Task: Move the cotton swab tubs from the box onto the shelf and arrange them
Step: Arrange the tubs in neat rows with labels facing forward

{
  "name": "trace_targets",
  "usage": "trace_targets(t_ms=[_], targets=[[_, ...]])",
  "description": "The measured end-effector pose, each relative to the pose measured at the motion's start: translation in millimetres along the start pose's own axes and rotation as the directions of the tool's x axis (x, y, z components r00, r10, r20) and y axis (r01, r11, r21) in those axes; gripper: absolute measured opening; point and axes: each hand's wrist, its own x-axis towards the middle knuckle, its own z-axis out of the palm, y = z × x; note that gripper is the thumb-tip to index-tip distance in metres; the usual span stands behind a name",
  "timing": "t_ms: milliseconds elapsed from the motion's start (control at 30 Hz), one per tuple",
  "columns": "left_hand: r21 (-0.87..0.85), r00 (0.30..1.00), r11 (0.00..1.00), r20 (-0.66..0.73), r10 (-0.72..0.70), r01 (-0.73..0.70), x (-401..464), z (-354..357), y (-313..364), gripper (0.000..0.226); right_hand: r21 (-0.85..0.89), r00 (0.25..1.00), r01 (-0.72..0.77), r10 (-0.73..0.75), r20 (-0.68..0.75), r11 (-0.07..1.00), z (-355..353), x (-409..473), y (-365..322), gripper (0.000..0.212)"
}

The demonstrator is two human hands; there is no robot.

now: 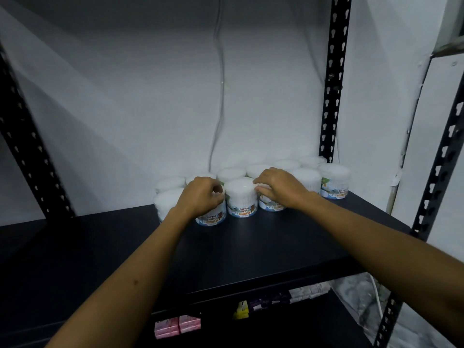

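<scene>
Several clear cotton swab tubs with white lids and blue labels stand in two rows at the back of the black shelf (251, 247). My left hand (199, 195) grips a front-row tub (212, 218) from above, fingers curled over its lid. My right hand (278, 187) grips another front-row tub (272, 204) the same way. Between my hands stands a free tub (241, 197). More tubs sit at the far left (167, 199) and far right (335, 182). The box is out of view.
Black perforated uprights (332, 79) frame the shelf on both sides. A white wall with a hanging cable (221, 84) lies behind. The lower shelf holds pink packs (177, 326), a yellow pack (241, 310) and purple and white packs.
</scene>
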Motion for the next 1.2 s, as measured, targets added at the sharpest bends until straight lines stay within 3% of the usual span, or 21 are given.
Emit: trace_targets(t_ms=[233,567,733,900,1100,1200], targets=[[0.039,0.994,0.994,-0.036,0.103,-0.102,10,7,15,0.029,-0.047,0.988,-0.135,0.138,0.075,0.990,-17,-11,25,0.020],[0.042,0.998,0.997,0.019,0.068,-0.069,16,17,27,0.023,-0.081,0.993,-0.116,0.118,0.019,0.990,0,-9,19,0.024],[0.062,0.998,0.996,0.012,0.064,-0.065,19,18,28,0.018,-0.003,0.993,-0.114,0.114,0.038,0.993,-4,-14,22,0.022],[0.009,0.998,0.998,-0.006,0.066,-0.066,25,21,27,0.022,-0.024,0.967,-0.253,0.252,-0.045,0.967,-40,-33,62,0.025],[-0.007,0.980,0.980,0.007,0.200,-0.200,46,34,66,0.025,-0.077,0.918,-0.380,0.386,0.088,0.922,-51,-55,87,0.034],[-0.005,0.977,0.978,0.044,0.206,-0.206,56,42,83,0.029,-0.058,0.914,-0.398,0.401,0.057,0.916,-43,-56,88,0.029]])
